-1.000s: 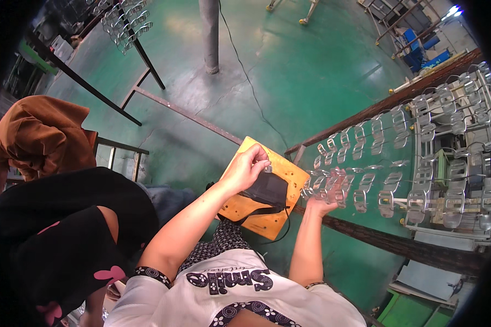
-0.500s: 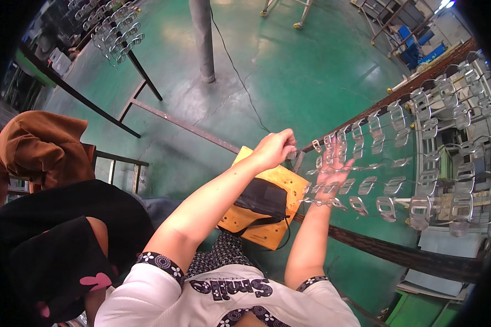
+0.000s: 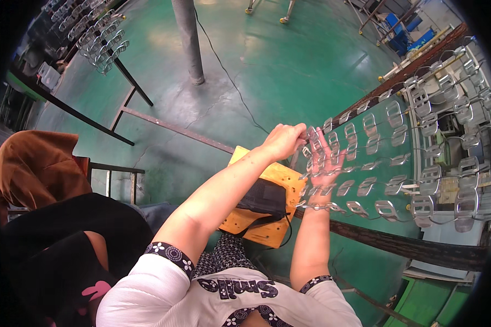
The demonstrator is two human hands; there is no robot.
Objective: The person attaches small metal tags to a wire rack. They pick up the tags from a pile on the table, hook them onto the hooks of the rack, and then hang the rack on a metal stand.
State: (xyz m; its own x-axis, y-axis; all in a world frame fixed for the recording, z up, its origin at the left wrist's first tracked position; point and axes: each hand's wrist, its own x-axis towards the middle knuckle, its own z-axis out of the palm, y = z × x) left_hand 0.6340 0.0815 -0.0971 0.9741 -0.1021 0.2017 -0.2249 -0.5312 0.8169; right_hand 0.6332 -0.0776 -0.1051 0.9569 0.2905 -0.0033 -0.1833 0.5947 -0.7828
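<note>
Rows of shiny metal buckles (image 3: 370,125) hang on thin wires to my right, spreading toward the right rim. My left hand (image 3: 285,141) reaches across to the left end of these rows, its fingers pinched together at an end metal buckle (image 3: 313,134). The fingertips partly hide what they grip. Behind the same rows, my right hand (image 3: 327,163) is raised with the palm turned up and the fingers stretched out. Several buckles lie across its palm and fingers in the picture; whether they touch it I cannot tell.
A dark bag (image 3: 262,197) rests on a yellow wooden board (image 3: 264,235) below my hands. Dark rails (image 3: 387,242) run beside the buckles. At left sits a person in black (image 3: 93,234) with a brown cloth (image 3: 33,169) nearby. A grey post (image 3: 189,46) stands ahead.
My left hand has moved right and slightly up, from beside the rows to their end buckle. My right hand stays behind the buckles with its fingers a little higher. The view has shifted slightly.
</note>
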